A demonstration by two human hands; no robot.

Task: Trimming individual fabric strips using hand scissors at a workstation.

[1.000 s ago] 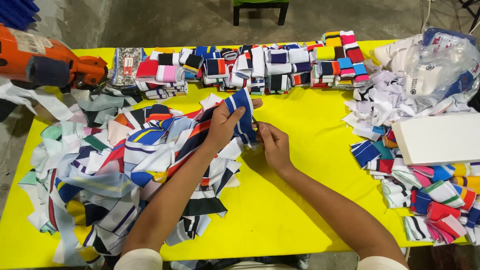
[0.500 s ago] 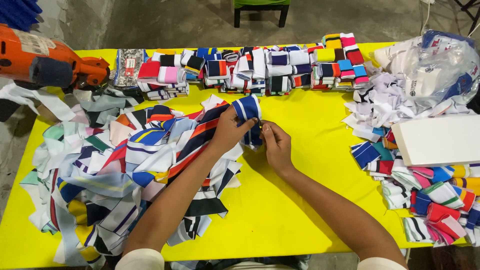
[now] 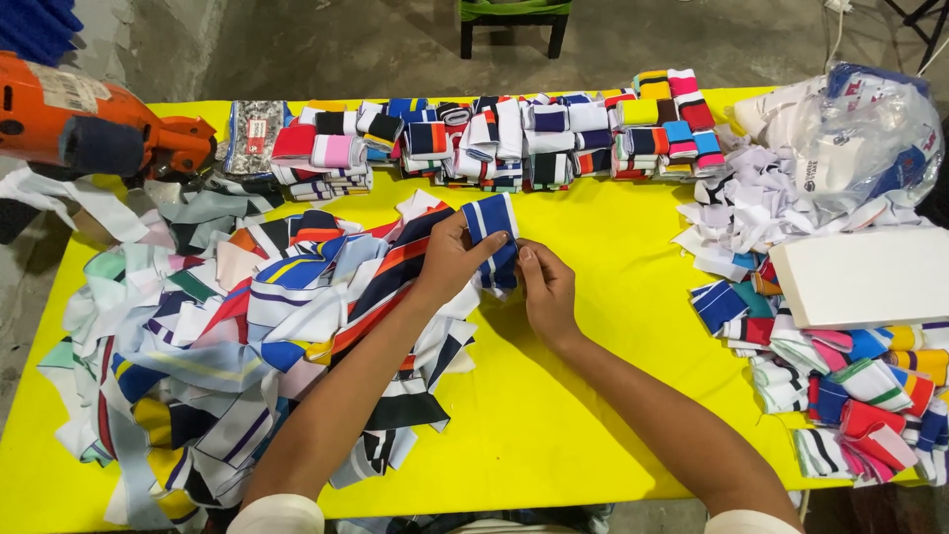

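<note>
My left hand (image 3: 450, 259) and my right hand (image 3: 546, 288) meet over the middle of a yellow table (image 3: 593, 396). Both grip a folded blue fabric strip with white stripes (image 3: 491, 220), held upright between the fingers. The left hand pinches its top half, the right hand holds its lower edge. Directly left of my hands lies a big loose heap of striped fabric strips (image 3: 247, 336) in many colours.
A row of folded striped pieces (image 3: 494, 138) lines the far edge. An orange power tool (image 3: 89, 124) lies far left. A clear plastic bag (image 3: 860, 138), white scraps, a white flat box (image 3: 865, 277) and more folded pieces (image 3: 860, 396) fill the right side.
The blue striped strip has been folded tighter and brought slightly down toward me; both hands have closed in on it.
</note>
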